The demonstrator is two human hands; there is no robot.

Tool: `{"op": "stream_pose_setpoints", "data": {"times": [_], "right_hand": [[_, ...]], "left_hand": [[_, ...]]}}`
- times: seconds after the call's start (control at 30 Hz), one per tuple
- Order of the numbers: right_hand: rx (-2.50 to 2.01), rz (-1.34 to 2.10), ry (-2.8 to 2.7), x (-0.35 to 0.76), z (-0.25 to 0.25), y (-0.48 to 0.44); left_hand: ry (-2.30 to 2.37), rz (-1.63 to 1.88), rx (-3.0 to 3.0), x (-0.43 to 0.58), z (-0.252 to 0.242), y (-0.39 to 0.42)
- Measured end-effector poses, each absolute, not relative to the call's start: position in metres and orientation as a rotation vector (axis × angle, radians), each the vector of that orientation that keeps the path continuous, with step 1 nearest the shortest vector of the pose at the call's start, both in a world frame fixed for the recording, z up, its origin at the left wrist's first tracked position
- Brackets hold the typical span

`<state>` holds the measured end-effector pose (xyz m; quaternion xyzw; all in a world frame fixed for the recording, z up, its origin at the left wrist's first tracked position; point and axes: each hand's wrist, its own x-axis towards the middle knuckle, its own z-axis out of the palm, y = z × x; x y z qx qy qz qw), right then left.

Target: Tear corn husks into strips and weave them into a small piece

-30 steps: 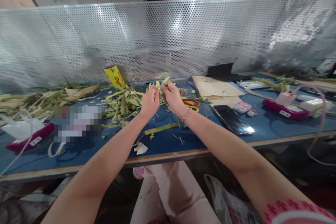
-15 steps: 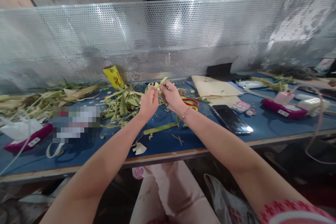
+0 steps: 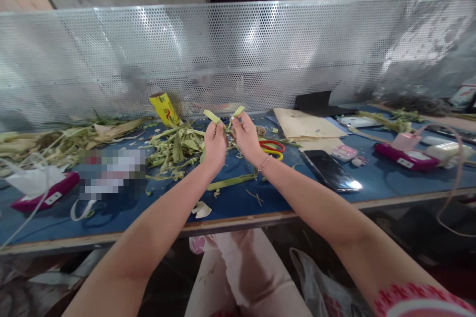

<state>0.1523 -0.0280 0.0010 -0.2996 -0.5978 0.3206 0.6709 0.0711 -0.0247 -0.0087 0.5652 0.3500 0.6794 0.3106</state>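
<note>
My left hand (image 3: 215, 144) is closed on a pale green leaf strip (image 3: 211, 116) that looks like corn husk; its end sticks out up and to the left. Close beside it, my right hand (image 3: 245, 134) pinches a similar strip (image 3: 238, 110) pointing up and right. Whether the strips join between the fingers is hidden. Both hands hang above the blue tabletop (image 3: 238, 203). Behind and left of them lies a heap of green leaf scraps (image 3: 176, 146). Scissors with red and yellow handles (image 3: 275, 146) lie just right of my right wrist.
A yellow tube (image 3: 163, 109) stands by the perforated metal screen (image 3: 230, 49). To the right are brown paper sheets (image 3: 307, 125), a black phone (image 3: 330, 171) and a magenta power strip (image 3: 405, 156). Another magenta power strip (image 3: 48, 192) and longer husks (image 3: 100, 133) lie left.
My hands have moved slightly apart. The strip ends now spread in a V above them, the left one sticking out farther. The whole view has shifted a little.
</note>
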Motion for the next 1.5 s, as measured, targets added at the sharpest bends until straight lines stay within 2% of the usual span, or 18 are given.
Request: {"op": "stream_pose_setpoints", "data": {"times": [0.17,0.37,0.53,0.63,0.83,1.0,1.17,1.37,1.5], "right_hand": [[-0.673,0.803,-1.303,0.154,-0.001,-0.020],[-0.773,1.151,-1.198,0.170,-0.010,-0.002],[-0.613,1.398,-1.095,0.181,-0.009,0.001],[-0.496,1.519,-0.993,0.180,-0.005,-0.002],[-0.486,1.636,-0.870,0.173,-0.003,-0.008],[-0.536,1.627,-0.948,0.170,-0.007,-0.008],[-0.614,1.341,-1.108,0.166,-0.010,-0.004],[-0.828,0.313,-1.659,0.179,-0.009,-0.002],[-0.740,-0.139,-1.960,0.192,-0.008,-0.001]], "left_hand": [[0.922,1.734,1.503,0.066,-0.008,-0.020],[0.984,1.326,1.353,0.035,0.006,-0.010],[0.777,1.461,1.226,0.020,0.013,-0.004],[0.911,1.488,1.236,0.028,0.000,0.002],[1.207,1.449,1.785,0.040,-0.020,0.006],[1.126,1.379,2.050,0.041,-0.017,-0.001],[1.133,1.424,1.965,0.045,-0.017,-0.003],[1.189,1.444,1.863,0.038,-0.014,-0.001],[1.237,1.536,1.839,0.033,-0.014,0.000]]}}
